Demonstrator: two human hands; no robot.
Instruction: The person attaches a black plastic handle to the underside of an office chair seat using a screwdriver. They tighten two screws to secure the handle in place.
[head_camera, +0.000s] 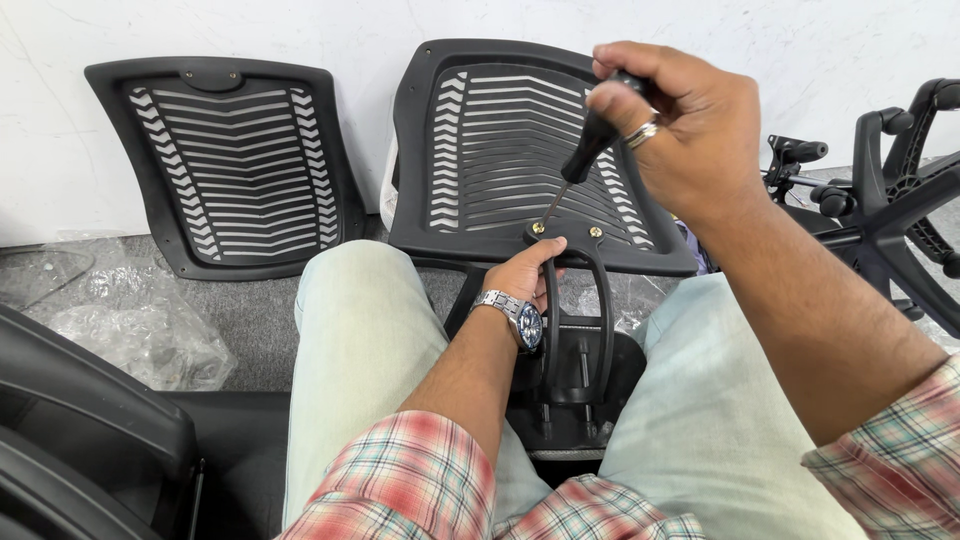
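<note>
My right hand (672, 125) grips the black handle of a screwdriver (585, 155), its tip set on a brass screw at the lower edge of a black slatted chair back (500, 130). My left hand (527, 272), with a metal wristwatch, holds the black curved bracket (590, 300) that meets the chair back at two brass screws. The bracket runs down between my knees to a black seat part (575, 410). I sit with light trousers and a plaid shirt.
A second black slatted chair back (235, 165) leans on the white wall at left. Crumpled clear plastic wrap (130, 320) lies on the grey carpet. A black star base with castors (890, 210) lies at right. Black seat shells (80, 450) sit at bottom left.
</note>
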